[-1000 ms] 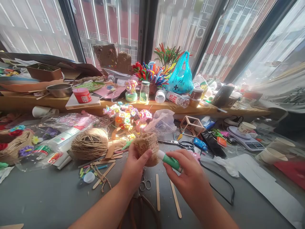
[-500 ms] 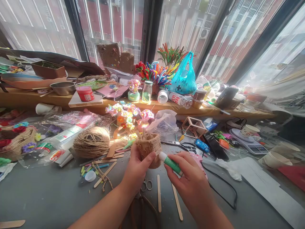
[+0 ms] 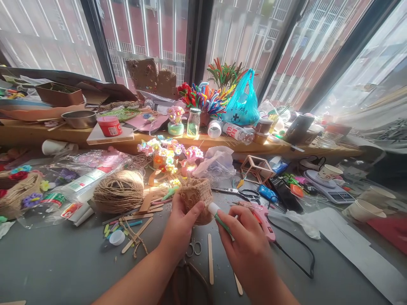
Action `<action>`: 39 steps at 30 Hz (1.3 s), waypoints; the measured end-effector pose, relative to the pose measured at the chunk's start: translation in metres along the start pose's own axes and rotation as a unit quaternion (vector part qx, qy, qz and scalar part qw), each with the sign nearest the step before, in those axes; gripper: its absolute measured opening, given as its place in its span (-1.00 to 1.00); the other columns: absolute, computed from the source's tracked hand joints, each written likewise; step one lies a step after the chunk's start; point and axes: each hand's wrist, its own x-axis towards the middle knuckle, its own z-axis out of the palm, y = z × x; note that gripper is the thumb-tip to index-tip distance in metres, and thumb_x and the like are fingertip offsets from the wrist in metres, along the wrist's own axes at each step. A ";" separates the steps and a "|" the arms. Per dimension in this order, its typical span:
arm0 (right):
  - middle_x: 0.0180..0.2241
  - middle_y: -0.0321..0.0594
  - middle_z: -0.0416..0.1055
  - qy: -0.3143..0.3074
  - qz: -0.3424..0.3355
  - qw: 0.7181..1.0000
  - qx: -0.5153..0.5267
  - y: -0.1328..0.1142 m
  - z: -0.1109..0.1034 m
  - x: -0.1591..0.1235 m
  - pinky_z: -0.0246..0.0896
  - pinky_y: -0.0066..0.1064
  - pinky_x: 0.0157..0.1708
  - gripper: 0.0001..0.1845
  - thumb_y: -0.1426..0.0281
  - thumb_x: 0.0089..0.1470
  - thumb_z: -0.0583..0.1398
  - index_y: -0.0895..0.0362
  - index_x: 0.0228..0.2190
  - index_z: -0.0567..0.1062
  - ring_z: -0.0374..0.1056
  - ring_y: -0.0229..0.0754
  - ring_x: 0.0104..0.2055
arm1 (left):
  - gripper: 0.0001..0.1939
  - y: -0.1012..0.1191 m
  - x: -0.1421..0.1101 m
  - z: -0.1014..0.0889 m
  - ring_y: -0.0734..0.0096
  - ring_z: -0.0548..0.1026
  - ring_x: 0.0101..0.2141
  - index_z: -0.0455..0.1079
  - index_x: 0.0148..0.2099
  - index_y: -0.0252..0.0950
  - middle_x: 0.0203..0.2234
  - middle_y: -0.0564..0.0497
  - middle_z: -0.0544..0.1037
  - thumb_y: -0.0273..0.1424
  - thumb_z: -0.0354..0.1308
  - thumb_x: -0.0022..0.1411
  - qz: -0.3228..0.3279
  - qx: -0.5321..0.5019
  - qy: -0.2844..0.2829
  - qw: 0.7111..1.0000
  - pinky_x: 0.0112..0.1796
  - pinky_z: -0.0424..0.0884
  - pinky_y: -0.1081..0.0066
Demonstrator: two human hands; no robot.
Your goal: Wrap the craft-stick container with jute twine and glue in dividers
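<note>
My left hand (image 3: pixel 181 224) is wrapped round a small twine-covered pot (image 3: pixel 199 195), with the thumb on its near side. The pot is brown, with curled twine trim, and held a little above the table. In my right hand (image 3: pixel 246 237) is a green glue stick (image 3: pixel 223 223) with a white end. That white end is up against the pot's right side; whether it touches I cannot tell. Below the hands lie small scissors (image 3: pixel 193 249) and a wooden craft stick (image 3: pixel 210 259). A second craft stick (image 3: pixel 238 284) is partly hidden under my right hand.
To the right lies a pink glue gun (image 3: pixel 266 223) with a black cord. Beyond the pot are large scissors (image 3: pixel 244 194) and a wooden frame (image 3: pixel 257 169). A twine ball (image 3: pixel 119 191) and craft sticks (image 3: pixel 140 233) lie left. A crowded ledge (image 3: pixel 143 142) runs behind.
The glue stick has turned in my right hand, and my fingers now cover more of its green body. My left hand still holds the pot, which has tilted slightly. The view has shifted slightly.
</note>
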 end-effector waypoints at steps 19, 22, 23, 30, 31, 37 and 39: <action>-0.25 -0.15 0.40 -0.009 0.017 0.999 0.050 0.001 -0.007 0.000 0.42 -0.34 -0.25 -0.74 0.56 0.26 0.20 0.06 -0.06 0.54 0.47 -0.11 -0.22 | -0.42 0.005 -0.004 0.007 0.08 0.52 0.13 0.35 0.14 -0.11 0.07 -0.07 0.60 -0.22 0.46 0.13 0.011 0.035 0.011 0.999 0.15 0.40 0.13; -0.24 -0.14 0.39 -0.002 0.022 0.999 0.036 0.000 -0.006 -0.001 0.42 -0.33 -0.25 -0.72 0.58 0.25 0.20 0.07 -0.05 0.53 0.46 -0.10 -0.19 | -0.43 0.005 -0.006 0.009 0.08 0.52 0.12 0.32 0.13 -0.11 0.07 -0.06 0.59 -0.22 0.45 0.15 0.010 0.042 0.008 0.999 0.15 0.40 0.13; -0.24 -0.13 0.39 -0.002 0.022 0.999 0.035 0.000 -0.006 -0.001 0.42 -0.33 -0.25 -0.72 0.58 0.25 0.20 0.07 -0.05 0.53 0.46 -0.09 -0.19 | -0.43 0.004 -0.006 0.008 0.08 0.52 0.13 0.31 0.13 -0.11 0.07 -0.07 0.59 -0.21 0.45 0.15 0.009 0.042 0.008 0.999 0.15 0.40 0.13; -0.26 -0.15 0.39 -0.018 -0.007 0.999 0.042 0.001 -0.005 -0.002 0.42 -0.34 -0.29 -0.74 0.58 0.26 0.19 0.09 -0.07 0.56 0.45 -0.14 -0.27 | -0.40 0.001 -0.003 0.003 0.09 0.51 0.13 0.27 0.16 -0.11 0.08 -0.08 0.58 -0.20 0.44 0.16 -0.001 0.055 0.010 0.998 0.15 0.38 0.13; -0.27 -0.15 0.39 -0.018 -0.007 0.999 0.037 0.001 -0.005 -0.002 0.42 -0.34 -0.29 -0.75 0.58 0.26 0.20 0.09 -0.09 0.56 0.44 -0.13 -0.27 | -0.40 0.001 -0.002 0.003 0.10 0.51 0.12 0.27 0.16 -0.11 0.08 -0.07 0.58 -0.20 0.43 0.17 0.000 0.056 0.009 0.998 0.15 0.38 0.14; -0.27 -0.14 0.38 0.007 0.000 1.000 0.029 0.003 -0.005 -0.001 0.43 -0.31 -0.23 -0.77 0.57 0.26 0.20 0.13 -0.08 0.56 0.46 -0.11 -0.22 | -0.40 0.002 -0.003 0.005 0.10 0.52 0.12 0.28 0.16 -0.11 0.07 -0.07 0.59 -0.20 0.44 0.16 -0.006 0.053 0.004 0.999 0.14 0.40 0.15; -0.27 -0.14 0.39 0.000 -0.007 0.999 0.036 0.002 -0.005 0.000 0.43 -0.32 -0.24 -0.76 0.57 0.27 0.20 0.12 -0.08 0.57 0.46 -0.13 -0.25 | -0.42 0.001 -0.004 0.005 0.11 0.52 0.12 0.29 0.16 -0.11 0.07 -0.06 0.60 -0.21 0.44 0.17 -0.005 0.050 0.010 0.999 0.15 0.39 0.14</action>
